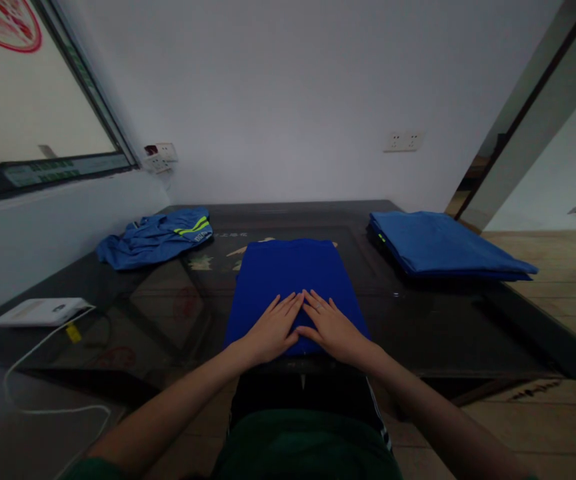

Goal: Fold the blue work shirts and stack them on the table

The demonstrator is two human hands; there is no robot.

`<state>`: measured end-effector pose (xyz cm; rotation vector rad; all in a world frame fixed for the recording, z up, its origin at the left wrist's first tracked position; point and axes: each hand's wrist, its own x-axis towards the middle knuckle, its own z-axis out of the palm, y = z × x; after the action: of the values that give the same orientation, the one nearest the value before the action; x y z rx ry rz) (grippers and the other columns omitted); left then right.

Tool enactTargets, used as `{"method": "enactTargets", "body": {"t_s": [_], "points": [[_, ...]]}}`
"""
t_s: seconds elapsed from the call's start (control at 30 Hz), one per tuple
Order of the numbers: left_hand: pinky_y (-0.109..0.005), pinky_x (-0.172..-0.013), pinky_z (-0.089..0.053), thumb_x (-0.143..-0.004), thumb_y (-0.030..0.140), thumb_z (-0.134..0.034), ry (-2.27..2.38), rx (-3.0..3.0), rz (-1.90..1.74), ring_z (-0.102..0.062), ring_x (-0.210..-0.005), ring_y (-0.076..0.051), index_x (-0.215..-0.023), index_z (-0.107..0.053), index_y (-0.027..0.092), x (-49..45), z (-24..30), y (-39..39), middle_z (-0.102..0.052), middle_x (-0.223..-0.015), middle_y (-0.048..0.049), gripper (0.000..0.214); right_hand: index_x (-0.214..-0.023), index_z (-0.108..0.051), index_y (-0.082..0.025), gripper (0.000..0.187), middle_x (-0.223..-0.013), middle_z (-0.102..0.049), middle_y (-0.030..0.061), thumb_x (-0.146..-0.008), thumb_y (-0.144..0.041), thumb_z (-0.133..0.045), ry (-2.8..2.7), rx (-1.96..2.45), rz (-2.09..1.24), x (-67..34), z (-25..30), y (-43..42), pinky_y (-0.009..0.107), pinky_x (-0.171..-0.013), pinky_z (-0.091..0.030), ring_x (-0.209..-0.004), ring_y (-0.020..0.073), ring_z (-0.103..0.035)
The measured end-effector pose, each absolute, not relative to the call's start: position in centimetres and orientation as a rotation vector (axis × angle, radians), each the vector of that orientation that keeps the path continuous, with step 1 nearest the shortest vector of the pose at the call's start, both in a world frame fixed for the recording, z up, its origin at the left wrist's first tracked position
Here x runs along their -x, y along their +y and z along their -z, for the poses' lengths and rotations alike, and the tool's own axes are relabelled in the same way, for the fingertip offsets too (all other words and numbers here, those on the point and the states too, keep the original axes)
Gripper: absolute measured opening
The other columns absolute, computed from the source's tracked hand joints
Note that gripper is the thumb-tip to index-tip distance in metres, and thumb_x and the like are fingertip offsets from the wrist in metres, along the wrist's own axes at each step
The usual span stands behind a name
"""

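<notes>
A folded bright blue garment (293, 267) lies flat as a neat rectangle at the near edge of the dark table, straight in front of me. My left hand (274, 328) rests flat on its near part, fingers stretched out and pointing away. Beside it my right hand (333, 330) lies flat on the same cloth, also with straight fingers. The fingertips and thumbs of the two hands meet or nearly meet in the middle. Neither hand grips anything. The kind of garment cannot be made out from its folded shape.
A crumpled blue garment with yellow-green stripes (161, 237) lies at the back left. Folded blue clothes (443, 243) are stacked at the right edge of the glossy dark table (433, 333). A white power bank (43, 312) with a white cable (33, 350) sits at the left.
</notes>
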<state>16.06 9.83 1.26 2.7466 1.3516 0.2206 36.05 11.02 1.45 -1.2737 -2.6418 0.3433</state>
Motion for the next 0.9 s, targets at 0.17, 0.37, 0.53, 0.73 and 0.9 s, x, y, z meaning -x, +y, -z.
{"method": "enactTargets", "body": {"t_s": [0.17,0.37,0.53,0.73,0.9], "points": [[-0.041,-0.119,-0.015,-0.096,0.048,-0.035,1.393,-2.745,-0.249,-0.016,-0.147,-0.021,-0.153,-0.017,0.019,-16.2,-0.7,8.9,-0.021,-0.158,-0.0104,0.067,-0.15,-0.032,-0.019,0.069,-0.155,-0.028,0.0121,-0.095,-0.06,-0.031,-2.637,1.279,-0.257,-35.5,-0.9,9.8,0.058,-0.115,-0.018,-0.145,0.0275,-0.019],[-0.049,-0.117,-0.018,-0.093,0.06,-0.038,1.432,-2.725,-0.231,-0.017,-0.147,-0.025,-0.151,-0.02,0.038,-14.1,-0.9,8.0,-0.017,-0.16,-0.0049,0.065,-0.15,-0.029,-0.024,0.065,-0.157,-0.024,0.0068,-0.095,-0.058,-0.033,-2.607,1.37,-0.161,-38.2,-0.3,9.7,0.052,-0.117,-0.019,-0.145,0.0256,-0.018],[-0.051,-0.116,-0.019,-0.092,0.062,-0.038,1.627,-2.592,-0.227,-0.019,-0.146,-0.027,-0.149,-0.025,0.039,-13.2,-0.9,7.6,-0.02,-0.159,-0.0047,0.064,-0.15,-0.032,-0.022,0.065,-0.156,-0.025,0.0086,-0.095,-0.057,-0.034,-2.533,1.488,-0.166,-40.0,0.0,9.8,0.051,-0.116,-0.02,-0.145,0.0259,-0.019],[-0.051,-0.116,-0.02,-0.095,0.058,-0.033,1.911,-2.413,-0.268,-0.021,-0.146,-0.027,-0.148,-0.031,0.035,-12.2,-0.4,6.9,-0.025,-0.158,-0.0069,0.058,-0.149,-0.032,-0.015,0.062,-0.156,-0.025,0.012,-0.097,-0.048,-0.031,-2.451,1.611,-0.158,-41.6,0.8,9.1,0.052,-0.116,-0.02,-0.145,0.0239,-0.02],[-0.05,-0.113,-0.026,-0.093,0.06,-0.037,1.794,-2.351,-0.229,-0.028,-0.143,-0.03,-0.146,-0.038,0.033,-11.3,-1.5,7.9,-0.031,-0.156,-0.0091,0.059,-0.143,-0.044,-0.012,0.058,-0.148,-0.04,0.0161,-0.096,-0.045,-0.037,-2.468,1.663,-0.159,-41.3,-0.9,10.0,0.061,-0.113,-0.019,-0.139,0.0301,-0.035]]}}
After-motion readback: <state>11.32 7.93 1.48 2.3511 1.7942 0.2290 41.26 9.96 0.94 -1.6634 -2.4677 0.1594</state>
